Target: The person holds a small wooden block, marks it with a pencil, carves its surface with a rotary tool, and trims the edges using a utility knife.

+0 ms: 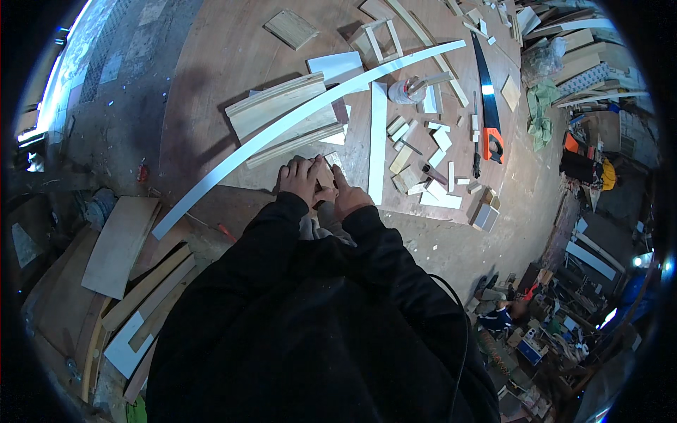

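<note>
At the near edge of the board, my left hand (297, 180) lies with its fingers bent over the left side of a small wooden block (324, 173). Against the block's right side presses my right hand (348, 199), its index finger stretched along it and the other fingers curled under. Part of the block is hidden by both hands. Just beyond the fingertips is a small pale piece (333, 161). A grooved wooden panel (278, 113) lies ahead of my left hand, and a long curved white strip (310, 103) crosses over it.
Several wood offcuts (402, 158) and a plastic jar (407, 92) lie to the right on the board (211, 63). Beyond them is a handsaw (488, 99) with an orange handle. Boards (121, 243) lean at the lower left. Another person (497, 317) is at the lower right.
</note>
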Motion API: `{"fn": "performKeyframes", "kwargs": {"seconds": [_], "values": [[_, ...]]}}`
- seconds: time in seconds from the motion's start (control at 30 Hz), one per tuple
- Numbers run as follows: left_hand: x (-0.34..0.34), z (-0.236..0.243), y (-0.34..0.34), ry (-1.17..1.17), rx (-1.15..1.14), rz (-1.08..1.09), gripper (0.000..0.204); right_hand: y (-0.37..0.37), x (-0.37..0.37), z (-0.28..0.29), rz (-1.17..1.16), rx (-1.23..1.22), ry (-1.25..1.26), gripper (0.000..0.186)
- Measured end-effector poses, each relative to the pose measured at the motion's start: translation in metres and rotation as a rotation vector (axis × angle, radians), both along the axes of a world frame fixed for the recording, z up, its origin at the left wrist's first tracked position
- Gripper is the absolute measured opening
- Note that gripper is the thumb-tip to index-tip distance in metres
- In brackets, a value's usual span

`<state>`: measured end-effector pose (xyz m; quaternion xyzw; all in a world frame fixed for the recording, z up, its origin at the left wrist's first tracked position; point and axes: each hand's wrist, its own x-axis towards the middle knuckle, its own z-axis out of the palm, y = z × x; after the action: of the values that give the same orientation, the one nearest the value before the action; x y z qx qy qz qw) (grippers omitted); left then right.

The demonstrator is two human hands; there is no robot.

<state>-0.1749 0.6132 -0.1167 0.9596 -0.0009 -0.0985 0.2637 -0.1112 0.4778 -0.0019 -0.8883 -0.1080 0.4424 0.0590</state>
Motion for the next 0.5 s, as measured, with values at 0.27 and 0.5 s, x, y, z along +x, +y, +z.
{"fn": "performKeyframes", "kwargs": {"seconds": [0.27,0.5], "values": [[0.000,0.002,0.000,0.008,0.036,-0.008,0.093,0.000,-0.005,-0.008,-0.008,-0.023,-0.001,0.075],[-0.001,-0.002,-0.001,-0.059,0.049,0.005,0.093,0.001,-0.001,-0.002,-0.004,-0.029,0.007,0.075]]}}
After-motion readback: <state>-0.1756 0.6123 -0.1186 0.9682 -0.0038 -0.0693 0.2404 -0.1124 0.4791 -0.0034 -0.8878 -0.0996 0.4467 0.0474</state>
